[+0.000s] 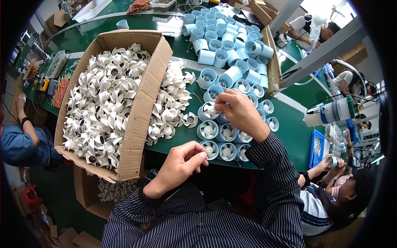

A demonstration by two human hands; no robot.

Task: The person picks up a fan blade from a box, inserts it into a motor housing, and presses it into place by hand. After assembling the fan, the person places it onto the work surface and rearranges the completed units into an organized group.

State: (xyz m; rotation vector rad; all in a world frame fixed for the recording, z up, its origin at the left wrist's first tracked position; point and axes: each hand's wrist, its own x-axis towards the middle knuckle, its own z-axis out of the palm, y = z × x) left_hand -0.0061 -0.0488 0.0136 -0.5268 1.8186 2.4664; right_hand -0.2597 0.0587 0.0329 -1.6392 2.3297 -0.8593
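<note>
My right hand (240,109) reaches over a cluster of light-blue cylindrical cups, its fingertips pinched together. They are right at a white fan wheel (209,110) seated in one blue cup; whatever is between them is hidden. Nearer to me, my left hand (180,165) hovers with fingers curled in and thumb pressed to the index finger. A tiny pale bit seems to show at its fingertips, too small to name. Below my right hand stand rows of cups with fan wheels inside, such as this blue cup (208,129). Loose white fan wheels (167,120) lie heaped to their left.
An open cardboard box (142,107) full of white fan wheels stands at left. More blue cups (221,56) pile up at the back of the green table (178,45). A grey metal post (318,51) slants at right. Other people work at left (25,140) and right (322,206).
</note>
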